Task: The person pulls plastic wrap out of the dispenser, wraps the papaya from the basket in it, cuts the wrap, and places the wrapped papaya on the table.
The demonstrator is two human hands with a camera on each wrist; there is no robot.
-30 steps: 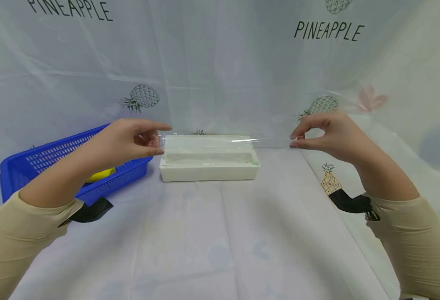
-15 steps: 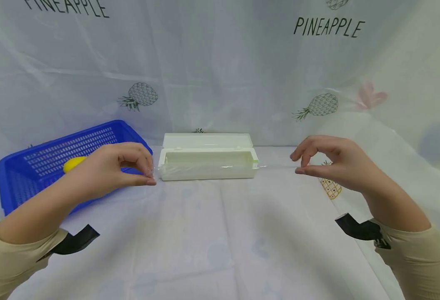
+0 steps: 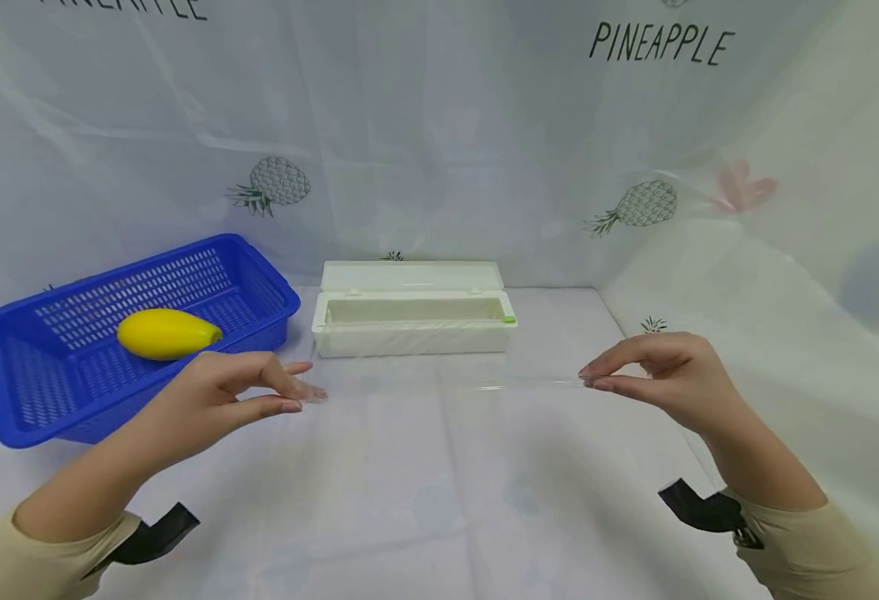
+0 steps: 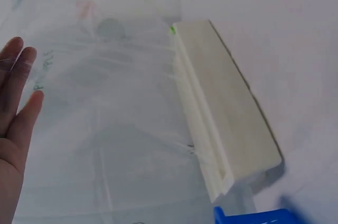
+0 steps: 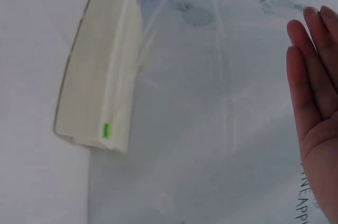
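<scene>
A thin sheet of clear cling film (image 3: 491, 387) spans between both hands, just in front of a white cling film dispenser box (image 3: 415, 342). At the film's left end, my left hand (image 3: 240, 390) pinches it with thumb and fingertips, some other fingers stretched out. On the opposite side my right hand (image 3: 671, 375) pinches the film's edge between thumb and fingers. The dispenser's lid (image 3: 412, 276) is tipped back, and a green slider (image 3: 509, 319) sits at its right end. Film streaks also run from the box (image 4: 227, 97) in the left wrist view.
A blue perforated basket (image 3: 30, 421) stands at the left, a smooth yellow elongated fruit-like thing (image 3: 165, 334) lying inside. White cloth (image 3: 424, 500) with printed pineapples covers the table and rises as a backdrop (image 3: 439, 150) behind the box.
Both hands have come down and nearer the body, drawing the film from above the dispenser to in front of it. The yellow thing in the basket is now uncovered by the left arm.
</scene>
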